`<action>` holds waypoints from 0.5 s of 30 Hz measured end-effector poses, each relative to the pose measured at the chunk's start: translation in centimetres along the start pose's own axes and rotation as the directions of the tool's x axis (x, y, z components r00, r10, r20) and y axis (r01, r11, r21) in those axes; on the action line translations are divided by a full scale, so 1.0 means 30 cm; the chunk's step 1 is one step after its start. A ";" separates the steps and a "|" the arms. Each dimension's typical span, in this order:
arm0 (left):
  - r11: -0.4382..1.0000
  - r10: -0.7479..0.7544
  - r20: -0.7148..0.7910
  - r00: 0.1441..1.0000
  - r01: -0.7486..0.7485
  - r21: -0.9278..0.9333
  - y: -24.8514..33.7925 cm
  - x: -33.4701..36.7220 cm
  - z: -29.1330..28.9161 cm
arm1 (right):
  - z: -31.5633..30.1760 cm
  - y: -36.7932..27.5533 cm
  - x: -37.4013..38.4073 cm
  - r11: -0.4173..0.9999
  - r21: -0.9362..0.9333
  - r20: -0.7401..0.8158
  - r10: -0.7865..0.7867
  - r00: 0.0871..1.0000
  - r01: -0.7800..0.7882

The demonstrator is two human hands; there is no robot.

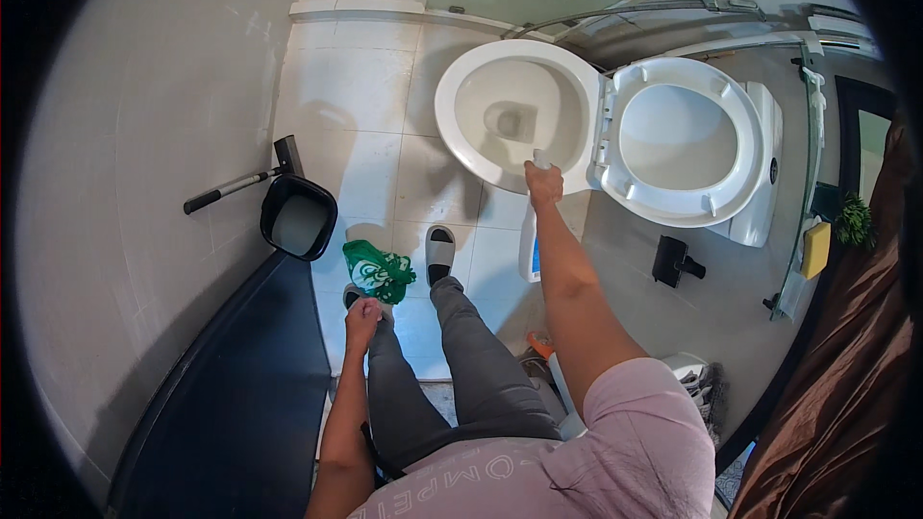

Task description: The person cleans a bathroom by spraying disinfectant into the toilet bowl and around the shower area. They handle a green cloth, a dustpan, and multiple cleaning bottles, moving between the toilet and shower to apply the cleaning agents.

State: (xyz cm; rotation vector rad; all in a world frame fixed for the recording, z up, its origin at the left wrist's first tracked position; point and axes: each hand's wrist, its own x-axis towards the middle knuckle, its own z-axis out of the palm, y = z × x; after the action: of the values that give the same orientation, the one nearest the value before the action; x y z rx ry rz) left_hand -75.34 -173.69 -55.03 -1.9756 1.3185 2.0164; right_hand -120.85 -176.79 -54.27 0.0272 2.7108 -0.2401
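Observation:
My right hand (545, 185) is wrapped round the neck of a white spray bottle (530, 245) with a blue label. Its nozzle points over the near rim of a white toilet bowl (450, 125). The seat and lid (630, 183) are raised, and a little water shows at the bowl's bottom. Lower and to the left, my left hand (361, 320) is closed beside a green and white plastic bag (380, 272). The bag's edge comes up to my fingers; whether they grip it, I cannot tell.
Against the left wall stand a black bucket (327, 248) and a squeegee-like tool (231, 190), with a dark panel (231, 394) below. A black brush head (676, 261) lies right of my arm. A glass shelf holds a yellow sponge (815, 250). A brown curtain (846, 384) hangs at right.

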 end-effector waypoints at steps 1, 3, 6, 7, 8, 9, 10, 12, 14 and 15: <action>1.000 0.008 -0.002 1.000 -0.008 -0.003 -0.012 -0.002 -0.008 | 0.000 0.007 -0.003 1.000 0.019 -0.014 -0.014 1.000 0.015; 1.000 0.023 0.012 1.000 -0.023 -0.004 -0.024 0.001 -0.004 | -0.005 0.047 0.021 0.998 0.056 -0.061 -0.034 0.998 0.037; 0.999 0.034 0.022 0.999 -0.034 0.008 -0.034 -0.001 -0.002 | -0.004 0.076 0.046 0.994 0.102 -0.101 -0.030 0.994 0.041; 0.999 0.040 0.021 0.999 -0.041 0.011 -0.036 -0.002 -0.002 | -0.008 0.085 0.055 0.994 0.104 -0.106 -0.010 0.994 0.021; 0.999 0.045 0.018 0.999 -0.046 0.015 -0.037 -0.005 -0.004 | -0.012 0.088 0.058 0.994 0.106 -0.107 0.010 0.994 0.001; 0.999 0.040 0.016 0.999 -0.040 0.015 -0.036 -0.005 -0.005 | -0.012 0.090 0.059 0.994 0.108 -0.109 0.031 0.994 -0.019; 0.999 0.034 0.013 0.999 -0.035 0.015 -0.035 -0.004 -0.005 | -0.010 0.090 0.060 0.993 0.115 -0.120 0.031 0.992 -0.017; 1.000 0.014 0.012 1.000 -0.014 0.011 -0.016 -0.011 0.003 | -0.020 0.083 0.056 0.992 0.124 -0.145 0.034 0.989 -0.016; 1.000 -0.012 0.006 1.000 0.012 0.003 -0.009 -0.023 0.003 | -0.028 0.079 0.051 0.981 0.190 -0.179 0.072 0.981 -0.037; 1.000 -0.016 0.006 1.000 0.016 -0.003 -0.008 -0.024 0.003 | -0.030 0.077 0.049 0.973 0.225 -0.194 0.091 0.977 -0.046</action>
State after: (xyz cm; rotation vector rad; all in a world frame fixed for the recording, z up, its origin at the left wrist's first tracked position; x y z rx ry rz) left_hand -75.14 -173.10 -54.59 -1.9725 1.2957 2.0172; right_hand -122.42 -174.37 -54.43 0.2210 2.8649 -0.5421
